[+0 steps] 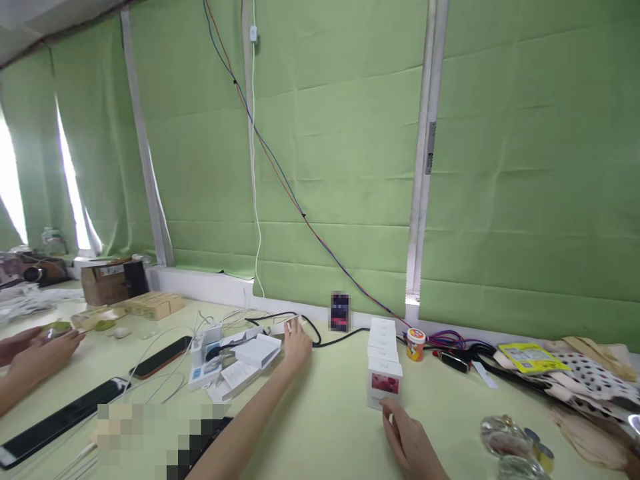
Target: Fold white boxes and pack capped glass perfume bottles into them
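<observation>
My left hand [299, 343] reaches to the back of the table with its fingers stretched out. A small pale object lies at its fingertips, partly hidden; I cannot make out its kind. White cardboard boxes [383, 339] stand in a row, one behind another, and the nearest box [385, 385] has a pink-red picture on its front. Against the lower edge of that box rest the extended fingers of my right hand [409, 437], which is not wrapped round it. Left of my left forearm are opened white box parts [245, 363].
An orange-labelled tub [415, 345] stands beside the boxes. Cables, a red-black pocketknife [453, 361] and a yellow packet [534, 358] lie right; glassy items [505, 437] sit nearer. Left are a phone [161, 357], a long black device [65, 417] and another person's hands [45, 357].
</observation>
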`<action>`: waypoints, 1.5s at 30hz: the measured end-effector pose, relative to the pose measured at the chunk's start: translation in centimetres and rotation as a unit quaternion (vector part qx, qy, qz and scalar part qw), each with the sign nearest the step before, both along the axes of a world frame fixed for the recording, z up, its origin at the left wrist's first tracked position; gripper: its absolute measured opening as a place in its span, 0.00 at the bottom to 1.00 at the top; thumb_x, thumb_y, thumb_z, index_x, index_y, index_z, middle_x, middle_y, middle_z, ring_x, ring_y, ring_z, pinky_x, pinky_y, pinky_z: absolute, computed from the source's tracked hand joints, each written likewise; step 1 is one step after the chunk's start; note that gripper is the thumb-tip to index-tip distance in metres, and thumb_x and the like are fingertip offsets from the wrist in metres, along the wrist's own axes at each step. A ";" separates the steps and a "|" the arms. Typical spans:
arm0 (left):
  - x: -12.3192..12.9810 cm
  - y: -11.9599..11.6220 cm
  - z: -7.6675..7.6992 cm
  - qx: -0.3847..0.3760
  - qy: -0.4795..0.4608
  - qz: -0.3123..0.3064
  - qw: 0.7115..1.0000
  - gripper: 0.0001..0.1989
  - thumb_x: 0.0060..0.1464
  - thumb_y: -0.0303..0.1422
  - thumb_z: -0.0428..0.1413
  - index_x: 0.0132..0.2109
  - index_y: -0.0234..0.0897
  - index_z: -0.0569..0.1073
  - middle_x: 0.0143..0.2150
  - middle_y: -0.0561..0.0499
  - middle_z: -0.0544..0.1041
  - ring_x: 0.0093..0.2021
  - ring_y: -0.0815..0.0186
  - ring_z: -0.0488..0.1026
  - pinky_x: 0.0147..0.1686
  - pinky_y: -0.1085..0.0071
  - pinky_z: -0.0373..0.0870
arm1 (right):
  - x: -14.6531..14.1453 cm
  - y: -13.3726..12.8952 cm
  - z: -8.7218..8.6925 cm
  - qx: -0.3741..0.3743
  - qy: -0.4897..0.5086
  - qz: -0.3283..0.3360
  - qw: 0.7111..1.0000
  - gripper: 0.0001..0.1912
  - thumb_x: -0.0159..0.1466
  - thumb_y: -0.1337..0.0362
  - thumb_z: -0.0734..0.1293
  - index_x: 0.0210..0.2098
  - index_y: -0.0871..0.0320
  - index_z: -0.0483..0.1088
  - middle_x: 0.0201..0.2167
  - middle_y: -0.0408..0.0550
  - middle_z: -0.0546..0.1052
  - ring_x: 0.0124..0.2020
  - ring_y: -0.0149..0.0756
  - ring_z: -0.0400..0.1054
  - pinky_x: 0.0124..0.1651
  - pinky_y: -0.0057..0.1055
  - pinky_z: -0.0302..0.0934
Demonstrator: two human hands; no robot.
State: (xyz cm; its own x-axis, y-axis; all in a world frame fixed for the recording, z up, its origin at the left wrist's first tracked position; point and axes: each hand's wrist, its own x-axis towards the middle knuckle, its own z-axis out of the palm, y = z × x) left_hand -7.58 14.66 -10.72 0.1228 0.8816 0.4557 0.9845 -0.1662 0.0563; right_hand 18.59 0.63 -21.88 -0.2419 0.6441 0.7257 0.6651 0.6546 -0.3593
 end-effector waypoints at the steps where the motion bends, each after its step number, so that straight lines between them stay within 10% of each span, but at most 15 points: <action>1: 0.5 -0.9 0.6 0.019 -0.016 -0.005 1.000 0.10 0.54 0.26 0.52 0.42 0.25 0.74 0.53 0.34 0.68 0.59 0.41 0.58 0.58 0.44 0.49 | 0.0 -0.2 0.2 -0.007 -0.002 0.002 1.000 0.13 0.67 0.66 0.50 0.50 0.54 0.58 0.27 0.44 0.76 0.20 0.35 0.71 0.25 0.27 0.64; 10: 2.3 -11.6 5.6 0.066 -0.218 -0.179 0.957 0.09 0.57 0.25 0.47 0.42 0.40 0.69 0.43 0.50 0.72 0.43 0.63 0.71 0.39 0.72 0.68 | 0.1 -2.0 1.7 -0.050 0.044 0.018 0.998 0.11 0.68 0.63 0.53 0.47 0.55 0.61 0.29 0.44 0.75 0.21 0.33 0.68 0.28 0.27 0.63; 15: 4.0 -14.0 3.4 -0.067 -0.568 -0.297 0.765 0.11 0.51 0.30 0.57 0.40 0.41 0.64 0.37 0.54 0.68 0.36 0.65 0.69 0.29 0.75 0.66 | -0.3 -3.0 4.4 -0.111 0.199 -0.022 0.973 0.13 0.68 0.57 0.53 0.49 0.56 0.58 0.31 0.46 0.74 0.23 0.33 0.69 0.25 0.26 0.61; 20: 5.7 -15.4 1.4 -0.154 -0.650 -0.321 0.671 0.18 0.45 0.32 0.63 0.39 0.42 0.61 0.39 0.55 0.66 0.34 0.68 0.69 0.28 0.76 0.66 | -0.6 -4.6 9.3 -0.134 0.236 -0.059 0.961 0.16 0.67 0.54 0.55 0.49 0.56 0.60 0.40 0.51 0.74 0.37 0.40 0.70 0.38 0.32 0.64; 26: 7.7 -17.5 0.2 -0.137 -0.677 -0.292 0.661 0.16 0.50 0.33 0.60 0.41 0.43 0.61 0.35 0.56 0.66 0.31 0.68 0.68 0.28 0.76 0.65 | -2.5 -6.7 10.2 -0.166 -0.039 -0.073 0.983 0.52 0.49 0.56 0.73 0.66 0.53 0.42 0.62 0.58 0.59 0.60 0.60 0.53 0.55 0.51 0.55; 33: 7.9 -18.4 -0.3 -0.095 -0.650 -0.339 0.674 0.14 0.53 0.36 0.58 0.46 0.40 0.66 0.43 0.47 0.70 0.43 0.60 0.69 0.40 0.70 0.67 | -2.4 -6.2 9.4 -0.212 -0.010 -0.024 0.977 0.49 0.51 0.70 0.64 0.67 0.53 0.38 0.63 0.55 0.57 0.62 0.51 0.52 0.58 0.46 0.53; 36: 7.5 -18.3 -0.2 -0.037 -0.657 -0.365 0.658 0.17 0.58 0.40 0.52 0.51 0.39 0.64 0.46 0.45 0.70 0.46 0.58 0.68 0.46 0.65 0.65 | -1.2 -6.0 10.6 -0.332 0.137 0.123 0.925 0.48 0.52 0.67 0.66 0.67 0.53 0.40 0.65 0.52 0.53 0.64 0.46 0.47 0.60 0.41 0.51; 39: 7.3 -18.1 -0.5 0.008 -0.659 -0.368 0.656 0.19 0.59 0.43 0.49 0.53 0.40 0.62 0.51 0.43 0.68 0.53 0.55 0.65 0.54 0.60 0.59 | -0.5 -5.9 11.4 -0.435 0.305 0.268 0.804 0.44 0.52 0.61 0.70 0.65 0.51 0.48 0.64 0.50 0.58 0.61 0.46 0.54 0.57 0.38 0.54; 42: 7.6 -18.1 -1.1 -0.087 -0.642 -0.385 0.657 0.24 0.54 0.46 0.54 0.54 0.41 0.61 0.54 0.43 0.67 0.57 0.52 0.63 0.55 0.58 0.59 | -0.6 -5.9 11.1 -0.470 0.416 0.350 0.696 0.34 0.54 0.58 0.70 0.59 0.55 0.60 0.53 0.52 0.72 0.51 0.45 0.67 0.51 0.37 0.59; 45: 8.2 -18.1 -1.6 -0.209 -0.653 -0.385 0.617 0.31 0.49 0.42 0.61 0.56 0.43 0.57 0.50 0.43 0.71 0.50 0.54 0.69 0.49 0.60 0.65 | -1.1 -5.9 10.5 -0.493 0.454 0.353 0.653 0.24 0.59 0.54 0.67 0.52 0.59 0.67 0.45 0.54 0.77 0.45 0.46 0.71 0.49 0.39 0.61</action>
